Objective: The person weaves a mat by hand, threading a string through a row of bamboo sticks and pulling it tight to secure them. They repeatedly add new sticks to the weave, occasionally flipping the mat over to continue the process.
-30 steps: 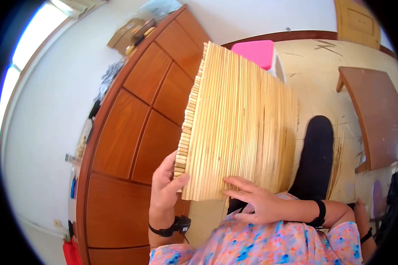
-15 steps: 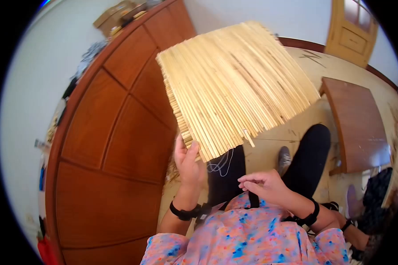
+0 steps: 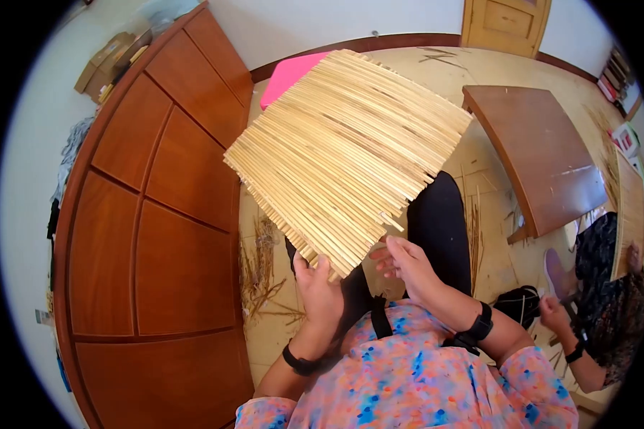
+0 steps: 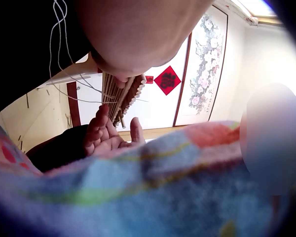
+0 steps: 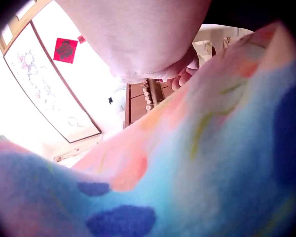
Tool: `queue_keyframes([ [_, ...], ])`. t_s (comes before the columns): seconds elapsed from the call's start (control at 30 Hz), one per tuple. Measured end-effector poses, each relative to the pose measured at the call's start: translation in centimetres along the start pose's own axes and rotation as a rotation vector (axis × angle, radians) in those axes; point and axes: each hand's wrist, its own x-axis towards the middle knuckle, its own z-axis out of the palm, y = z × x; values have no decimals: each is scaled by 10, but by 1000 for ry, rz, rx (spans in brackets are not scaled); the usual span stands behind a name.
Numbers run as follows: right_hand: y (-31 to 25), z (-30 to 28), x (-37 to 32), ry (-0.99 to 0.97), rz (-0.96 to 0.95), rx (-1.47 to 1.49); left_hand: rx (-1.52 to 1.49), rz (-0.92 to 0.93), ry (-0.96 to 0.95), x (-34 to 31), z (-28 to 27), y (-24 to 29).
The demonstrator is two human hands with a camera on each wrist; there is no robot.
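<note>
A mat of pale yellow stalks (image 3: 350,150) laid side by side is held up over the lap in the head view. Its edges are uneven, and a short stalk end (image 3: 391,220) sticks out at the near right side. My left hand (image 3: 322,297) grips the near left corner, thumb on top and fingers underneath, partly hidden. My right hand (image 3: 411,270) hovers beside the near right edge with fingers loosely bent and holding nothing. White strings (image 4: 60,39) dangle near the mat in the left wrist view.
A wooden cabinet (image 3: 172,243) runs along the left. On the right stand a low brown table (image 3: 544,157) and another person (image 3: 587,343) with a similar panel (image 3: 628,214). A pink-topped stool (image 3: 290,79) is behind the mat. Loose stalks (image 3: 261,279) litter the floor.
The mat has swung from nearly upright to a lower, flatter slant, with the left hand still holding its corner. My right hand left the mat's edge, then came back up beside it.
</note>
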Motion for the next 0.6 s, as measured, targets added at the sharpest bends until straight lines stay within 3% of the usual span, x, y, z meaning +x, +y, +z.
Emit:
queue_keyframes([
  [0.1, 3, 10, 16, 41, -67, 20, 44, -123, -14, 0, 2, 8],
  [0.2, 3, 13, 18, 57, -81, 58, 293, -296, -86, -4, -11, 25],
  [0.23, 3, 16, 19, 75, -98, 35, 434, -429, -141, -1, -17, 42],
  [0.33, -3, 16, 23, 120, -132, -34, 1347, -3, -359, 15, -49, 89],
  [0.4, -3, 15, 21, 136, -133, -93, 1452, 423, -306, 20, -21, 116],
  [0.43, -3, 14, 22, 142, -155, -115, 1352, 375, -353, 23, -4, 123],
  [0.53, -2, 13, 20, 153, -224, -189, 1411, 658, -710, 49, 36, 105],
  [0.6, -5, 13, 17, 154, -282, -241, 1369, 705, -851, 62, 53, 78],
])
